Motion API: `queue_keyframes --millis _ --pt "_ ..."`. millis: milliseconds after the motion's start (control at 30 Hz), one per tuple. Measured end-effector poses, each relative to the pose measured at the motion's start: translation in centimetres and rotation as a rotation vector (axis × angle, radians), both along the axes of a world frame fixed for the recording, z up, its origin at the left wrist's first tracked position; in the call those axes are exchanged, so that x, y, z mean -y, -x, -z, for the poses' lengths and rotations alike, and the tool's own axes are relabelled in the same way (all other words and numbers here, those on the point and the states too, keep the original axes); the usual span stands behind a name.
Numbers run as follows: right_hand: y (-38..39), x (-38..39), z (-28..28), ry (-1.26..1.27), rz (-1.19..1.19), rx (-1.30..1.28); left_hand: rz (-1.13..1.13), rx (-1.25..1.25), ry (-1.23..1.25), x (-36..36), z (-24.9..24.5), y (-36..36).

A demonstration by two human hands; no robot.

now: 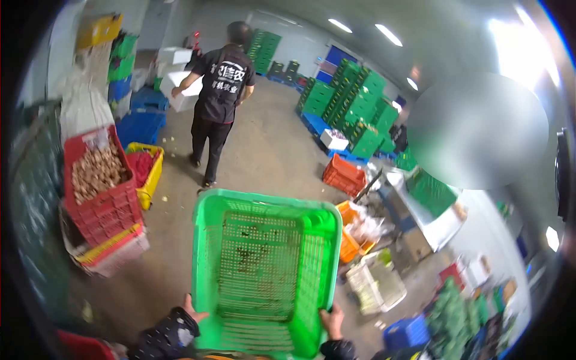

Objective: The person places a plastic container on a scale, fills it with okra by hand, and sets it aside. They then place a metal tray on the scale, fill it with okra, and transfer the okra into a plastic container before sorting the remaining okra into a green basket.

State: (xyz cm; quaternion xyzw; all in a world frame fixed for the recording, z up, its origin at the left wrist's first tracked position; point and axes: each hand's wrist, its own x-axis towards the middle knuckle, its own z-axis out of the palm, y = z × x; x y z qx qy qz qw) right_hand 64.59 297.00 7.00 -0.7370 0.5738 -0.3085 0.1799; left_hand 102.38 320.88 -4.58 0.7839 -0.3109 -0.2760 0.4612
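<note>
A bright green plastic crate [261, 264] with slotted walls fills the lower middle of the view. Only dark specks of dirt show on its floor. My left hand [193, 309] grips its left side near the bottom corner, thumb laid against the rim and the other fingers hidden. On the opposite side my right hand [332, 320] is closed around the rim, its fingers partly out of sight. The crate is held in front of my body, above the concrete floor.
Ahead, a person [225, 84] in dark clothes carries a white box [183, 90]. Red crates [99, 174] with brownish bulbs stand left, beside a yellow crate [150, 174]. Stacked green crates [354, 96] are at back right. Orange crates [345, 175] and a white crate [377, 282] lie right.
</note>
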Motion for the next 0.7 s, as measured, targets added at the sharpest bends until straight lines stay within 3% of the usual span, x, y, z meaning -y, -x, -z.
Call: queue_keyframes --millis 33,100,133,200,233,267,333,400,433,533,667,700 --pt "-0.3 1.2 2.1 0.023 0.040 -0.060 0.063 -0.002 0.000 2.7 0.5 -1.4" --pt "0.0 4.2 4.0 -0.088 0.133 0.046 0.131 -0.032 -0.106 8.2 -4.8 -3.2" --pt "-0.8 5.6 5.5 -0.114 0.118 0.230 0.138 -0.052 -0.107 10.8 -3.5 -4.0" --pt "-1.8 9.0 7.0 -0.024 0.185 0.292 0.247 0.066 -0.116 17.5 -2.6 -6.8" --pt "-3.2 10.8 5.7 -0.115 0.224 0.364 0.345 0.078 -0.304 21.1 -5.7 -7.8" --pt "-6.2 10.4 5.2 -0.057 0.241 0.297 0.315 0.195 -0.263 23.6 -2.5 -9.6" --pt "-7.6 14.8 5.5 -0.081 0.360 0.276 0.421 0.088 -0.240 31.0 -4.8 -12.5" --pt "-9.2 19.1 5.5 0.118 0.307 0.351 0.453 0.147 -0.223 38.2 -6.4 -14.5" --pt "-10.0 20.4 4.6 0.069 0.399 0.339 0.465 0.199 -0.220 41.0 -7.7 -15.4" --pt "-11.0 25.3 4.6 0.187 0.368 0.227 0.614 0.168 -0.120 49.3 -7.3 -19.2" --pt "-14.8 32.0 3.9 -0.027 0.584 0.370 0.685 0.227 -0.124 61.4 -7.5 -22.7" --pt "-16.5 34.8 3.5 0.006 0.577 0.520 0.681 0.273 -0.104 64.4 -6.2 -23.3"
